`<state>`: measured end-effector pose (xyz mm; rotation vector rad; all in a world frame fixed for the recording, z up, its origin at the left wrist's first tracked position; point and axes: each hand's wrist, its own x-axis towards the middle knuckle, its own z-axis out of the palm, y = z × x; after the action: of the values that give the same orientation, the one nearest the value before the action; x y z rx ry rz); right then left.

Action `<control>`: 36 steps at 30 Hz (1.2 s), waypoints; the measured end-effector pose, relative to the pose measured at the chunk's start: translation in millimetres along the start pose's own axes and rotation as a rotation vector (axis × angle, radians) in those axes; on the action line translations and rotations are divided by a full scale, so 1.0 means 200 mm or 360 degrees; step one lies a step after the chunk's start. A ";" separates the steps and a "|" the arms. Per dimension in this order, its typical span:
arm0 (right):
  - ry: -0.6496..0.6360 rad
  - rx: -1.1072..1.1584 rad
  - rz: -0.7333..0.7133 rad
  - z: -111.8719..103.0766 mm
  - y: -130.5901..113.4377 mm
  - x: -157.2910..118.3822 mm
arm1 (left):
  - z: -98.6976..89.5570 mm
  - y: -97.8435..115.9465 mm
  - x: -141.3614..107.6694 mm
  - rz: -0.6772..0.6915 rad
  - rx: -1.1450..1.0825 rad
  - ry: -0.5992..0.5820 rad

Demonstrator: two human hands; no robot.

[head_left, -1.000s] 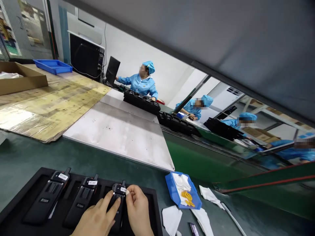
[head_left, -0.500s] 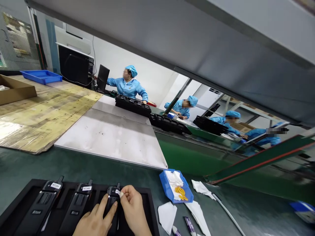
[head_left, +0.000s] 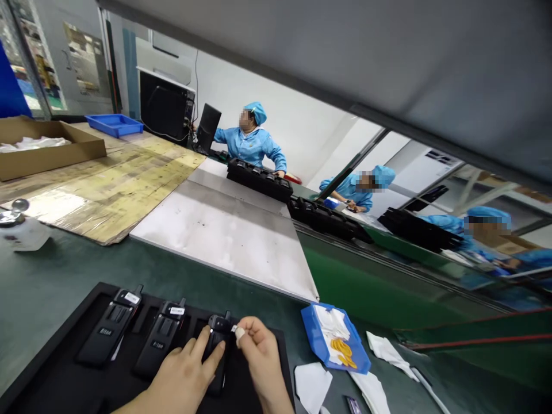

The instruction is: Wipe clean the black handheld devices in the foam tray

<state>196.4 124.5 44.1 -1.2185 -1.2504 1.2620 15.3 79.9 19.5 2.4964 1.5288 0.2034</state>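
Three black two-way radios lie in a black foam tray: the left radio and the middle radio each carry a white label near the top. On the right radio rests my left hand, its fingers spread over the body. My right hand, beside that radio's top, pinches a small white label between thumb and finger. A pale cover sits on the thumb tip.
Right of the tray are a blue bin with white cloths and yellow finger cots, and white cloths. A metal-topped bottle stands left. People in blue work beyond the white board.
The view has shifted, so the tray and radios appear farther right and the bottle has come into view. My right hand has drawn the label slightly away from the right radio's top.
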 end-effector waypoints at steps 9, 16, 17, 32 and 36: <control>-0.0202 -0.0343 -0.0042 -0.09 -0.04 -0.07 | -0.18 -0.07 -0.02 -0.0128 -0.0966 0.0172; -0.0423 -0.0756 -0.0225 0.02 -0.06 -0.12 | -0.20 -0.04 0.01 -0.0173 -0.1238 0.0064; -0.0434 -0.0786 -0.0261 0.03 -0.06 -0.12 | -0.19 -0.04 0.01 -0.0159 -0.1240 0.0081; -0.0107 -0.2093 -0.1308 -0.01 0.07 -0.05 | -0.14 0.00 -0.08 0.0614 -0.0540 0.0045; -0.0140 -0.2204 -0.1327 0.00 0.07 -0.05 | -0.14 -0.01 -0.07 0.0553 -0.0648 0.0005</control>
<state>196.4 114.7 31.3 -1.1976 -2.4619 -0.3307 0.1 71.0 46.2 2.3983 0.9244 0.5151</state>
